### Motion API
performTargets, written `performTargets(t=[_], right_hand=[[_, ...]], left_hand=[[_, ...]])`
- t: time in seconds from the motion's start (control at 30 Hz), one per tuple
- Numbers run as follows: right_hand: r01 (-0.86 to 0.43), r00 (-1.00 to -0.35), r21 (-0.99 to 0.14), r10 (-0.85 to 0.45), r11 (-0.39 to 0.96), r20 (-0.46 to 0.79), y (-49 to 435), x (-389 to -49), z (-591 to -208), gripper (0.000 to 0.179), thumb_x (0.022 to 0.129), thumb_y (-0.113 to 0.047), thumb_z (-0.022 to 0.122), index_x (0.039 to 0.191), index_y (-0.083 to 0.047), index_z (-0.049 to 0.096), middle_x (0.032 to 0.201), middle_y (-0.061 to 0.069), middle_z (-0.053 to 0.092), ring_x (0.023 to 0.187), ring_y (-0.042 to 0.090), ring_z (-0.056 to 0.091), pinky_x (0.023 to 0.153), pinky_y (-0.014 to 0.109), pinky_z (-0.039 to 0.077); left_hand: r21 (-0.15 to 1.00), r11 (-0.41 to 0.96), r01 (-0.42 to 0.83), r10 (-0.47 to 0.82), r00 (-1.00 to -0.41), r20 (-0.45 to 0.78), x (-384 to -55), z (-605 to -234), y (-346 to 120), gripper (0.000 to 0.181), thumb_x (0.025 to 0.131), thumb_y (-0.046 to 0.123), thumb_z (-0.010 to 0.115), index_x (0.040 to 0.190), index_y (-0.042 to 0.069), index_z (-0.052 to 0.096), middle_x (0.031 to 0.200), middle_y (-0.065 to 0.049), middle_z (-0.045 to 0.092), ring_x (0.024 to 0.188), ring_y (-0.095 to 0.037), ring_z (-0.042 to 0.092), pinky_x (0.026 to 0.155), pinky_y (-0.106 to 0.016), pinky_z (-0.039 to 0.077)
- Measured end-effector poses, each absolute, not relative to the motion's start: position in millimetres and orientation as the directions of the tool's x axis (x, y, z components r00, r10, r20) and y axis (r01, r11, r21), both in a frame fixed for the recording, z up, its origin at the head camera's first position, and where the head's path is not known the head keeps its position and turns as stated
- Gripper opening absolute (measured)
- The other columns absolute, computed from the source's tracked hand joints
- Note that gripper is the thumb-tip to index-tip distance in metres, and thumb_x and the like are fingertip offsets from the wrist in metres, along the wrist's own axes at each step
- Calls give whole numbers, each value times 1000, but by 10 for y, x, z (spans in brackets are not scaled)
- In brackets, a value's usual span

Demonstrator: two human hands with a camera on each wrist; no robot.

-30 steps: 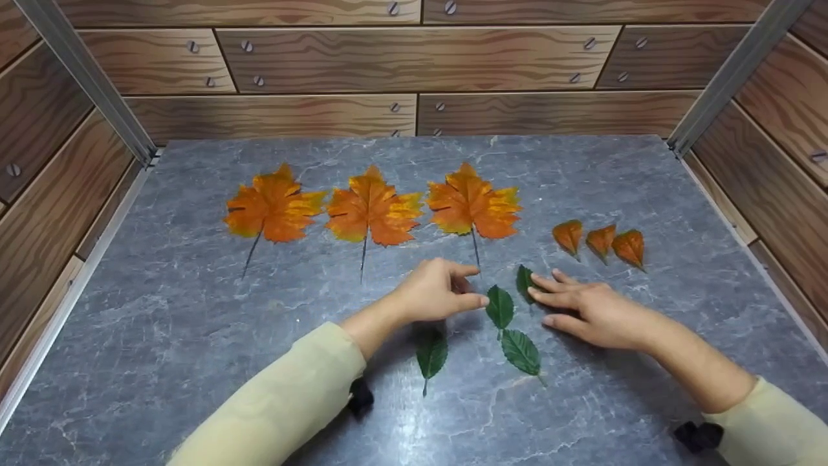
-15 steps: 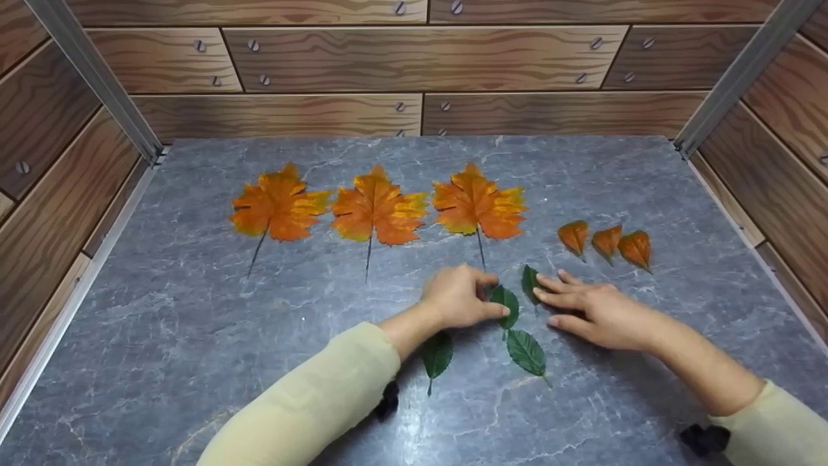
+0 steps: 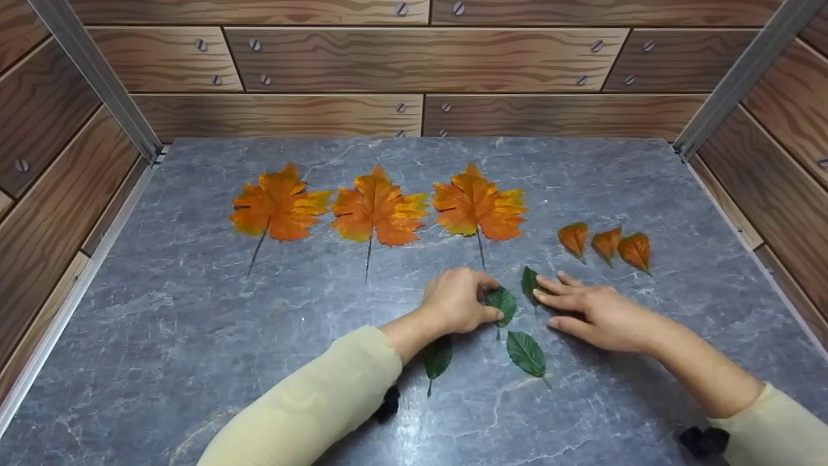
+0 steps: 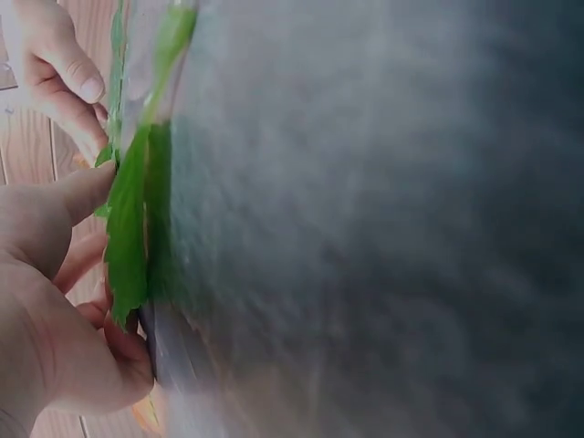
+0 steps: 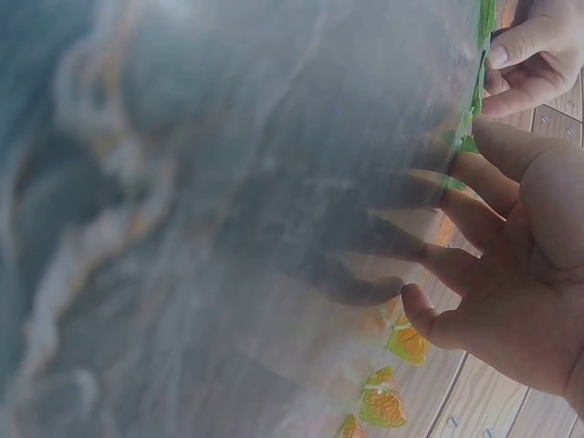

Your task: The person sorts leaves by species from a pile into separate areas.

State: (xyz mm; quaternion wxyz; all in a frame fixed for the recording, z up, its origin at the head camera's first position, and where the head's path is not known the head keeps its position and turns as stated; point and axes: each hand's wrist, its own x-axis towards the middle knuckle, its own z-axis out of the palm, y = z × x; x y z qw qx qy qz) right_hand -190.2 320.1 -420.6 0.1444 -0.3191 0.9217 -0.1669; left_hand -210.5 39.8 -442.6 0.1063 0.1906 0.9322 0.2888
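My left hand (image 3: 458, 301) pinches a toothed green leaf (image 3: 502, 306) between thumb and index finger, low on the grey marbled tabletop. In the left wrist view this leaf (image 4: 130, 228) stands edge-on beside the fingers of the left hand (image 4: 64, 310). My right hand (image 3: 601, 315) lies with fingers spread and fairly straight, its fingertips touching another green leaf (image 3: 530, 285) and partly covering it. A third green leaf (image 3: 526, 353) lies just below the pinched one. Under the left wrist, a fourth green leaf (image 3: 438, 359) is partly hidden.
Three orange maple leaves with stems form a row at the back: left leaf (image 3: 278, 204), middle leaf (image 3: 377, 208), right leaf (image 3: 477, 204). Several small orange leaves (image 3: 606, 243) lie to their right. Wood-patterned walls (image 3: 420, 58) border the tabletop (image 3: 162, 310).
My left hand has moved right and slightly nearer, and its fingers have taken hold of the green leaf. That leaf has shifted slightly left, off the one below. The right hand stays in place.
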Motion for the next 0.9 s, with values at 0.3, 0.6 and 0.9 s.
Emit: performTargets(t=[0.3,0.6,0.9], right_hand=[[-537,-752,-410,-639,737,-163,3209,-1905,-4219,56,110,-39,60,158,-11,52,169,11,37,153,50,29,113,77,27],[-526,-757,-408,-630,746,-175,3203,-1906,-4205,56,110,-40,60,158,-12,52,169,9,36,153,49,28,112,81,23],[-530,-762,-402,-628,746,-161,3199,-1892,-4207,55,109,-38,61,157,-12,53,169,9,37,153,49,29,114,78,24]], left_hand=[[610,747,265,410,-905,-109,-2099,-4385,380,39,89,38,89,124,26,79,107,6,71,101,-14,66,85,-36,54],[602,750,275,415,-904,-104,-2103,-4368,365,39,90,31,87,126,22,77,115,0,66,110,-20,63,90,-42,53],[619,734,278,431,-896,-109,-2141,-4359,360,35,90,26,86,124,21,78,115,0,70,110,-19,65,91,-38,54]])
